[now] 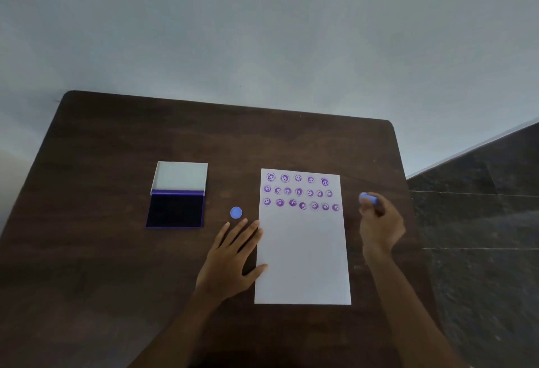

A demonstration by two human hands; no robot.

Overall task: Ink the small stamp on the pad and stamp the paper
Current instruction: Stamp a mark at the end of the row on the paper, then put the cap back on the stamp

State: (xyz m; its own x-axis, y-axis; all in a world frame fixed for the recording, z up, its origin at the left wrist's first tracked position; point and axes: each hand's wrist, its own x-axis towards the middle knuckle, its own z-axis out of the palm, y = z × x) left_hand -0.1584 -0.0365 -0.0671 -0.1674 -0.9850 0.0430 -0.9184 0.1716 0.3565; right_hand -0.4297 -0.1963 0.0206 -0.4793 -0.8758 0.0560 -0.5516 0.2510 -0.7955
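Observation:
A white sheet of paper (pixel 303 251) lies on the dark wooden table, with three rows of several purple round stamp marks across its top. My right hand (pixel 379 227) is to the right of the sheet, above the table, shut on a small blue stamp (pixel 368 198). My left hand (pixel 233 254) lies flat with fingers spread, its thumb and fingertips on the paper's left edge. An open ink pad (pixel 175 210) with dark purple ink and a raised grey lid sits at the left. A small round blue cap (pixel 236 212) rests between pad and paper.
The dark wooden table (pixel 116 265) ends at a rounded far edge against a pale wall. Its right edge drops to a dark stone floor (pixel 481 236) close to my right hand.

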